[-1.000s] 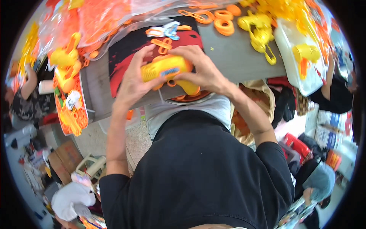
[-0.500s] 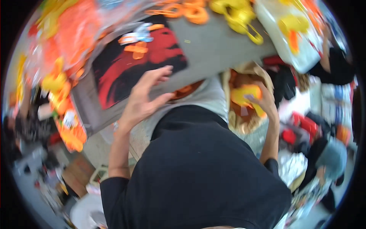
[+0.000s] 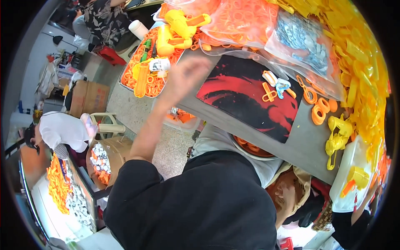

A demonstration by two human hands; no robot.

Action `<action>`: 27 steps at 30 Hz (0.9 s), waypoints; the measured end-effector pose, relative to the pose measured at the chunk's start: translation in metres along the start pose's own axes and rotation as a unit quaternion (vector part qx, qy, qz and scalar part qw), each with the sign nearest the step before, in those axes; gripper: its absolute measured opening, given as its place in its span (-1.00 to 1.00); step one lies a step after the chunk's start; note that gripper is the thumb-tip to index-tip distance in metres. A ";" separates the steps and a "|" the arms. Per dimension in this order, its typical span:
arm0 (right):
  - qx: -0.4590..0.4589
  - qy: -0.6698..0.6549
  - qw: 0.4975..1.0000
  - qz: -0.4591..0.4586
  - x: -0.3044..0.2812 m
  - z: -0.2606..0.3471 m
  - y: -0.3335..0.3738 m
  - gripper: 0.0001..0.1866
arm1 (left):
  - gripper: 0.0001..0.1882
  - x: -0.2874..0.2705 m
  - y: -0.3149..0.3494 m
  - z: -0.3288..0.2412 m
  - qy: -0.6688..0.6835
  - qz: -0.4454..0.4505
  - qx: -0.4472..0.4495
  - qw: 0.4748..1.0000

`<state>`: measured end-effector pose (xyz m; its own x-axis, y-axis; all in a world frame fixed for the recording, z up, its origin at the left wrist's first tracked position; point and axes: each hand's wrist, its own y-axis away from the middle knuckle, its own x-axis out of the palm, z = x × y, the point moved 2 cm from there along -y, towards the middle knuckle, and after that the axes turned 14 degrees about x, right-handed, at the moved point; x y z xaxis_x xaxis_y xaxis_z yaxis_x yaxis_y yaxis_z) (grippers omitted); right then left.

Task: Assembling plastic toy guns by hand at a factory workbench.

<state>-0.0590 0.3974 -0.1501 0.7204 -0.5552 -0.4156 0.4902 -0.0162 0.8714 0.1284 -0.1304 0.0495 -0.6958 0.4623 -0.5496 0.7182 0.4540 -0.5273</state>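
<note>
My left hand (image 3: 187, 75) is smeared by motion above the table's left side, beside a black and red mat (image 3: 250, 114). Whether its fingers are apart or closed is not clear. On the mat lie an orange cross-shaped piece (image 3: 269, 92) and small white and blue pieces (image 3: 283, 86). Low on my right, my right hand (image 3: 286, 196) reaches into the mouth of a brown sack (image 3: 305, 188). Its fingers look apart, with nothing visible in them. Yellow toy housings (image 3: 180, 23) lie by a tray of orange rings (image 3: 129, 77), nearest my left hand.
Clear bags of orange rings (image 3: 241, 21) and blue parts (image 3: 302, 43) line the far side. A heap of yellow parts (image 3: 358, 62) and a white bin (image 3: 348, 173) stand right. A bowl (image 3: 254, 146) is at my lap. Another person (image 3: 64, 131) works at left.
The view has swung left. My right hand has gone lower into the sack, and the yellow piece it held no longer shows. My left hand has moved left, towards the tray.
</note>
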 end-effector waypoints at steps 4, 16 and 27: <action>-0.184 -0.087 0.966 0.156 -0.007 0.074 0.072 -0.68 | -0.50 -0.071 -0.075 0.101 -0.348 -0.119 -0.029 0.929; -0.436 0.035 0.894 0.097 0.000 0.195 0.120 -0.79 | -0.45 -0.253 -0.068 0.346 -0.537 0.175 0.109 0.818; -0.491 0.121 0.773 -0.384 -0.054 0.258 0.037 -0.74 | -0.37 -0.169 -0.054 0.161 0.329 -0.270 -0.145 0.893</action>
<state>-0.2067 0.2123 -0.0282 0.0447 -0.5218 -0.8519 0.8694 0.4404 -0.2241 0.2075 -0.3556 0.0664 -0.8617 0.4209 0.2835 0.3121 0.8801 -0.3579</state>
